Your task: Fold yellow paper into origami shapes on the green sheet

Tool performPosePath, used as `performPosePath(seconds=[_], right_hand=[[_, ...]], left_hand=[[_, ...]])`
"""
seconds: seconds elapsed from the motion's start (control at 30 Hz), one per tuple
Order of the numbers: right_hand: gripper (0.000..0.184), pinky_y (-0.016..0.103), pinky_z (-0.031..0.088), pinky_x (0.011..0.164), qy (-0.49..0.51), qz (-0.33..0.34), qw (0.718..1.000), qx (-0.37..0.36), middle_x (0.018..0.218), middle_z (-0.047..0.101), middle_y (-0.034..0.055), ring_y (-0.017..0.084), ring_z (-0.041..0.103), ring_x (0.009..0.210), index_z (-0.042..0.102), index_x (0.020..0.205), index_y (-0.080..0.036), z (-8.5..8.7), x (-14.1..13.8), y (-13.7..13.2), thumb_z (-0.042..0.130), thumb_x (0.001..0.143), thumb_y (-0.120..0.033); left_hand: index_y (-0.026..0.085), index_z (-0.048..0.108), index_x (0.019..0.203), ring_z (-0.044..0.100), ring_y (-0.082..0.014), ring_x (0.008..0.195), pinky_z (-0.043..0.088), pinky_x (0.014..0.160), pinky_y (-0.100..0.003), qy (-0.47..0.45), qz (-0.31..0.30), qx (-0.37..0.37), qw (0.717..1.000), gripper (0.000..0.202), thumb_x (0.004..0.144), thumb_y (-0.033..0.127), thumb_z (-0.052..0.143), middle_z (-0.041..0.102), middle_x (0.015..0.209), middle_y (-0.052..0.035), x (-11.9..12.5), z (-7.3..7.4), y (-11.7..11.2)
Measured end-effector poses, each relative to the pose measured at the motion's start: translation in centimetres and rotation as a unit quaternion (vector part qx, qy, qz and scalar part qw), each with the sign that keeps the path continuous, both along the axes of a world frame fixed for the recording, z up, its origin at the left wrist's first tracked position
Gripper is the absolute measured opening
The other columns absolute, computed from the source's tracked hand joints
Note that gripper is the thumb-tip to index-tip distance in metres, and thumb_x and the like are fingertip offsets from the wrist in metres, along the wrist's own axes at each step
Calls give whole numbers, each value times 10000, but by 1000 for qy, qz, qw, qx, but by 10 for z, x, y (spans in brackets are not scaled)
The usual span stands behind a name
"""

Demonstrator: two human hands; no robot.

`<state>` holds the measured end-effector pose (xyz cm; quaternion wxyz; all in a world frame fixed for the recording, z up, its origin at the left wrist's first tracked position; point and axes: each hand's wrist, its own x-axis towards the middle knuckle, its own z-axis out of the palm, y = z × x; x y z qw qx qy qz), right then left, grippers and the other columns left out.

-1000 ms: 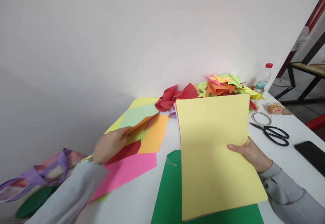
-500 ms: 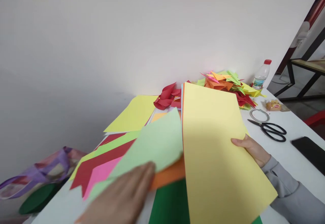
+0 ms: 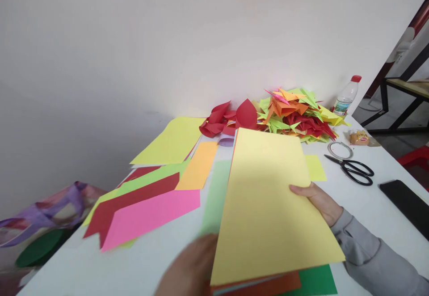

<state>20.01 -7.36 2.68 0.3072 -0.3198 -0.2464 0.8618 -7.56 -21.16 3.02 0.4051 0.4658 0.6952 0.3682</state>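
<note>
A stack of coloured paper sheets point(image 3: 275, 202), pale yellow on top, is held tilted above the table. My right hand point(image 3: 318, 202) grips its right edge, thumb on the front and fingers hidden behind. At the lower left edge of the stack is my left hand point(image 3: 189, 264), blurred, with its fingers out of sight behind the sheets. A light green sheet point(image 3: 216, 191) shows partly behind the stack's left side. Orange-brown and blue edges show at the bottom of the stack. Dark green paper point(image 3: 318, 280) peeks out below.
Pink point(image 3: 154, 215), dark red point(image 3: 134, 204) and orange paper pieces point(image 3: 197, 166) lie left, near a yellow sheet point(image 3: 170, 139). Folded paper shapes point(image 3: 295, 112) pile against the wall. Scissors point(image 3: 351, 169), a tape roll point(image 3: 340, 150), a phone point(image 3: 405, 206) and a bottle point(image 3: 346, 95) are right.
The light green sheet has moved right, from over the pink and red papers to behind the stack. My left hand moved right with it. The stack has come lower and closer.
</note>
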Motion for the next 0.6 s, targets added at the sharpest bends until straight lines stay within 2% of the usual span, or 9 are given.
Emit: performPosePath(seconds=[0.03, 0.07, 0.1, 0.17, 0.27, 0.33, 0.43, 0.5, 0.6], right_hand=[[550, 486, 518, 929, -2, -2, 1000, -14, 1177, 678, 149, 283, 697, 973, 558, 1250, -147, 1, 2, 2, 747, 738, -209], [545, 487, 518, 929, -2, -1, 1000, -27, 1179, 677, 148, 283, 695, 981, 553, 1255, -150, 2, 3, 4, 738, 746, -217], [541, 488, 518, 928, -2, 1, 999, -36, 1181, 677, 148, 284, 691, 991, 552, 1256, -151, 2, 4, 5, 733, 750, -223], [537, 486, 516, 931, -4, 9, 999, -42, 1188, 673, 150, 288, 682, 1017, 557, 1248, -149, -1, 4, 6, 736, 748, -228], [564, 493, 506, 942, -13, 9, 1000, -8, 1200, 668, 146, 291, 680, 1018, 571, 1236, -155, -9, -2, 2, 772, 713, -223], [569, 500, 500, 949, -29, 7, 999, 31, 1201, 668, 142, 294, 684, 1007, 596, 1209, -151, -14, -7, -2, 802, 685, -233], [556, 514, 494, 952, -71, 7, 995, 76, 1183, 677, 142, 317, 677, 1014, 647, 1141, -142, -19, -13, -8, 840, 635, -267], [554, 525, 494, 946, -94, 8, 992, 87, 1159, 688, 140, 331, 675, 1012, 671, 1100, -144, -18, -15, -10, 858, 599, -289], [553, 528, 498, 940, -108, 3, 990, 87, 1132, 701, 133, 331, 682, 993, 685, 1067, -149, -17, -16, -10, 869, 569, -302]], left_hand=[[372, 721, 917, 528, -363, 1208, 484, 1009, -412, 42, 25, -2, 999, 435, 508, 370, 869, 668, 1181, -44, -10, 7, 8], [351, 717, 930, 515, -377, 1226, 467, 1027, -434, 51, 75, -3, 996, 468, 486, 372, 864, 656, 1206, -48, -20, 14, 18], [333, 702, 976, 518, -369, 1229, 465, 1025, -442, 29, 121, -18, 992, 494, 507, 386, 846, 638, 1241, -54, -28, 21, 27], [314, 655, 1089, 531, -323, 1228, 509, 967, -418, -79, 148, -76, 983, 517, 601, 410, 793, 597, 1307, -52, -38, 29, 44], [249, 651, 1034, 593, -265, 1132, 571, 824, -350, -235, 161, -113, 952, 393, 665, 340, 754, 643, 1208, -64, -37, 36, 59], [221, 647, 953, 646, -239, 993, 580, 749, -330, -282, 172, -134, 935, 306, 666, 252, 750, 680, 1068, -57, -29, 37, 65], [203, 624, 880, 679, -223, 849, 574, 729, -342, -327, 173, -174, 913, 232, 675, 180, 729, 690, 949, -52, -16, 37, 71], [202, 620, 872, 683, -219, 840, 566, 730, -333, -329, 166, -183, 911, 215, 683, 170, 719, 693, 932, -51, -11, 34, 73], [210, 633, 887, 676, -188, 818, 553, 716, -290, -286, 152, -167, 931, 232, 680, 160, 722, 692, 891, -26, -9, 30, 73]])
